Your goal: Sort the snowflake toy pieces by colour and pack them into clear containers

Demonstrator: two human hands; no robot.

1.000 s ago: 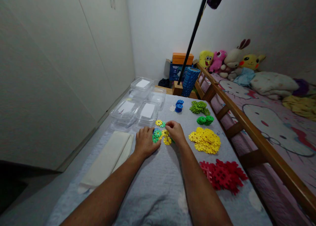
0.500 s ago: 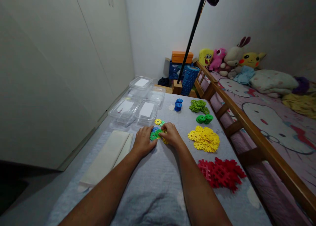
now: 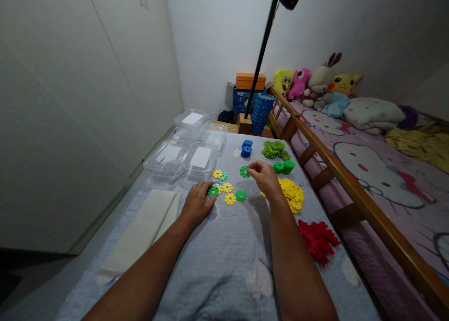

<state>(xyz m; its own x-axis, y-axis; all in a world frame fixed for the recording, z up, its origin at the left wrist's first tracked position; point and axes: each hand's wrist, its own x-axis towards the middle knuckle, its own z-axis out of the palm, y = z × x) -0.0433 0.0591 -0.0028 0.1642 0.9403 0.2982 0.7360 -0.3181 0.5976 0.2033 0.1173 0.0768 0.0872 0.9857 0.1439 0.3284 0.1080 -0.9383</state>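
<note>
My right hand [image 3: 264, 176] pinches a green flower-shaped disc [image 3: 243, 172] by its right edge, above the tabletop. My left hand [image 3: 198, 200] rests on the cloth with thumb and fingers apart, beside another green disc [image 3: 213, 191]. That disc overlaps a yellow one and a partly covered blue one. Loose near them lie a yellow disc [image 3: 230, 199], a second yellow disc [image 3: 227, 188] and a single green disc [image 3: 241, 196]. Farther back, a yellow disc [image 3: 217, 174] touches a pale green one [image 3: 223, 176].
Piles line the right side: blue discs [image 3: 246, 149], light green pieces [image 3: 275, 149], green discs [image 3: 284, 167], yellow discs [image 3: 293, 195], red pieces [image 3: 318, 240]. Clear lidded boxes [image 3: 168, 155] stand back left, a folded cream cloth [image 3: 142, 232] in front. A wooden bed rail [image 3: 326, 160] borders the right.
My right hand has moved right, away from my left hand, carrying a green disc. The clustered discs are more spread out and uncovered. The view has shifted slightly right.
</note>
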